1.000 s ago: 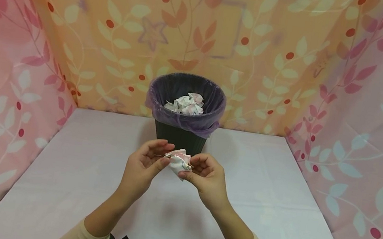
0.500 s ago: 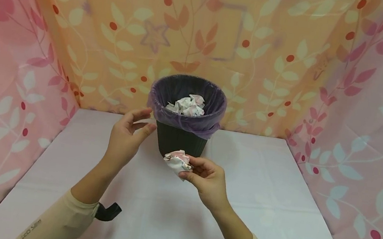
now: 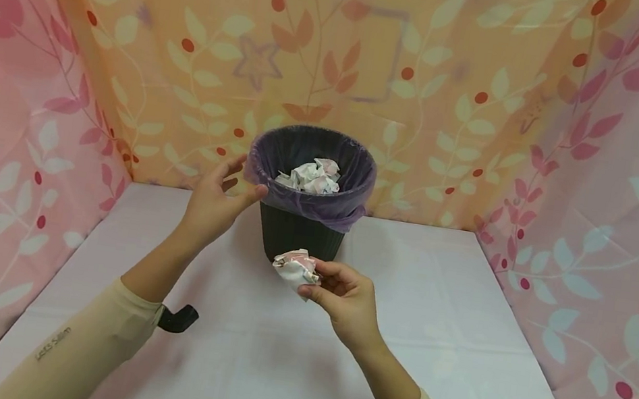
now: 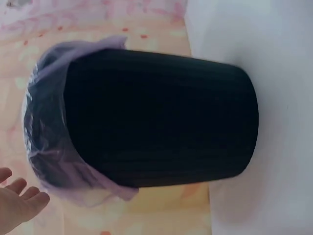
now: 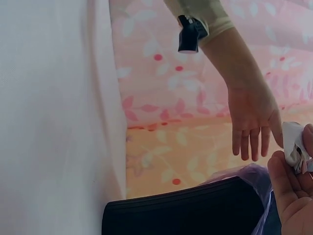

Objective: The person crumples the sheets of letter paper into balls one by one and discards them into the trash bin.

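A dark trash bin (image 3: 299,234) (image 4: 161,117) lined with a purple plastic bag (image 3: 318,207) (image 4: 49,117) stands upright at the back of the table. Several crumpled papers (image 3: 313,177) lie inside it. My left hand (image 3: 211,201) (image 4: 19,208) is beside the bin's left rim, its thumb and fingers spread apart around the bag's edge and gripping nothing. In front of the bin, my right hand (image 3: 349,306) (image 5: 296,203) pinches a crumpled white and pink paper (image 3: 293,271) (image 5: 292,142) between thumb and fingers, raised over the table.
A white cloth-covered table (image 3: 437,325) lies under everything. Floral curtains (image 3: 455,109) close in the back and both sides. A black wrist camera mount sticks out below each sleeve (image 3: 104,333).
My left hand has let go of the crumpled paper and moved left and forward to the bin's left rim. The right hand stays in place, still holding the paper.
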`<state>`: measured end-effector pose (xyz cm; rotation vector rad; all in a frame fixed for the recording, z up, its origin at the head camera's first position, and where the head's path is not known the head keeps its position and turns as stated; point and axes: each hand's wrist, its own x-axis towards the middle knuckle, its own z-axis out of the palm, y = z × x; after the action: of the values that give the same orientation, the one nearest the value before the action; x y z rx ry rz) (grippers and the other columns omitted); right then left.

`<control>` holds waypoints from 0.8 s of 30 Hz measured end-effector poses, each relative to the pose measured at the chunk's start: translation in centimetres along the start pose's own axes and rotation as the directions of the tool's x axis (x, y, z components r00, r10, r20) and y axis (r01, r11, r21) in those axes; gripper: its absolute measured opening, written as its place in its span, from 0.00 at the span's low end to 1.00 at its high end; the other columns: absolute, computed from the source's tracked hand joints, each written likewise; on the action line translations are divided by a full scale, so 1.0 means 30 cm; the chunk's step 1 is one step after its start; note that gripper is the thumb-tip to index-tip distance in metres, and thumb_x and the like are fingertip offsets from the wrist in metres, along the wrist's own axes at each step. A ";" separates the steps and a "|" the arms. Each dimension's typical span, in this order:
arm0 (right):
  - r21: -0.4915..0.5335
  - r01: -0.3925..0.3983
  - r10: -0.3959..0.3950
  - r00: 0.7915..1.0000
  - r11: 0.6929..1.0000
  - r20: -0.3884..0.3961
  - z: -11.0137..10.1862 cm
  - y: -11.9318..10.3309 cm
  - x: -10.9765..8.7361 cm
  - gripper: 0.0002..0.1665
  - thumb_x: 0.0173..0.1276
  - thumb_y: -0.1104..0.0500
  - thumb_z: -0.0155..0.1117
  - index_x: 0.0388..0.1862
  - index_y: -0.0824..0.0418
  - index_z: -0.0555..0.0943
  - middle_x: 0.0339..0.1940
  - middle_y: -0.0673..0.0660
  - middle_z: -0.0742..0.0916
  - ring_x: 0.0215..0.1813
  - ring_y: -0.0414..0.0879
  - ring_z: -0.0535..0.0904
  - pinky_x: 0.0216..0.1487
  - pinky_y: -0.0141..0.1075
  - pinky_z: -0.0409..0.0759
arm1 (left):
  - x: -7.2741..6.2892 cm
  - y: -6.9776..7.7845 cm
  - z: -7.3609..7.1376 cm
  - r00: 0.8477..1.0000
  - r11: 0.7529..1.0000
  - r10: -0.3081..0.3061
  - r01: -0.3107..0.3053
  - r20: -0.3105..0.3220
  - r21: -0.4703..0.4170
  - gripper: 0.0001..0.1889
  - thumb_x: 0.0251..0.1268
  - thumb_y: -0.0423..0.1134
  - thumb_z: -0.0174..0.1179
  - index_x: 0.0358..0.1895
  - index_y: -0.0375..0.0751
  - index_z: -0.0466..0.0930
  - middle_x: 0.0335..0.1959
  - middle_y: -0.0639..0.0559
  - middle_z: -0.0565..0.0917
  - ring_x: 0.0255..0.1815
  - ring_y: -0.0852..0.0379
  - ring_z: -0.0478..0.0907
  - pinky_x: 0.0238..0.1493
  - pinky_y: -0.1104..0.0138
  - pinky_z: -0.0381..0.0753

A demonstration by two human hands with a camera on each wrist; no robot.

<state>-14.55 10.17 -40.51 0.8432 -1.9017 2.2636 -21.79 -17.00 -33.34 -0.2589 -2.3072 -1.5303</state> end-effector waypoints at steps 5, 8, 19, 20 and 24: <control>0.019 0.018 -0.018 1.000 1.000 0.004 -0.003 -0.002 0.002 0.27 0.55 0.74 0.77 0.53 0.82 0.79 0.48 0.51 0.90 0.44 0.42 0.86 0.44 0.32 0.88 | 0.062 -0.010 -0.012 0.998 0.999 -0.024 0.022 0.061 0.041 0.50 0.60 0.61 0.72 0.80 0.44 0.59 0.79 0.44 0.61 0.80 0.46 0.58 0.79 0.50 0.62; 0.033 0.024 -0.024 1.000 0.999 0.002 -0.006 0.000 0.002 0.27 0.55 0.75 0.76 0.54 0.82 0.79 0.47 0.51 0.90 0.44 0.42 0.86 0.44 0.32 0.88 | 0.094 -0.015 -0.017 0.994 0.998 -0.050 0.045 0.101 0.044 0.52 0.60 0.62 0.71 0.82 0.47 0.54 0.82 0.44 0.56 0.82 0.44 0.54 0.80 0.49 0.59; 0.051 0.041 -0.041 0.999 0.998 0.009 -0.017 -0.004 0.003 0.28 0.58 0.72 0.75 0.55 0.83 0.77 0.49 0.50 0.89 0.46 0.42 0.86 0.45 0.31 0.87 | 0.179 -0.060 -0.015 0.966 0.979 -0.148 0.113 0.212 0.171 0.60 0.57 0.72 0.67 0.85 0.57 0.40 0.85 0.45 0.49 0.83 0.38 0.49 0.77 0.37 0.57; 0.044 0.043 -0.044 0.999 0.998 0.008 -0.019 -0.006 0.005 0.28 0.58 0.72 0.75 0.56 0.83 0.77 0.49 0.50 0.89 0.46 0.42 0.86 0.44 0.31 0.87 | 0.184 -0.063 -0.012 0.965 0.981 -0.144 0.110 0.220 0.162 0.60 0.58 0.70 0.67 0.85 0.56 0.39 0.85 0.45 0.48 0.84 0.40 0.47 0.78 0.38 0.55; 0.011 0.052 -0.052 0.999 0.999 0.003 -0.029 -0.011 0.014 0.27 0.59 0.71 0.75 0.56 0.81 0.78 0.49 0.51 0.89 0.46 0.42 0.85 0.44 0.31 0.87 | 0.195 -0.068 -0.004 0.965 0.988 -0.118 0.089 0.233 0.129 0.59 0.60 0.65 0.69 0.85 0.54 0.39 0.85 0.47 0.47 0.84 0.42 0.45 0.79 0.38 0.52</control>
<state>-15.08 10.94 -40.09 0.8876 -1.8480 2.2468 -27.83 -18.17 -32.75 -0.3118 -2.6276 -1.4746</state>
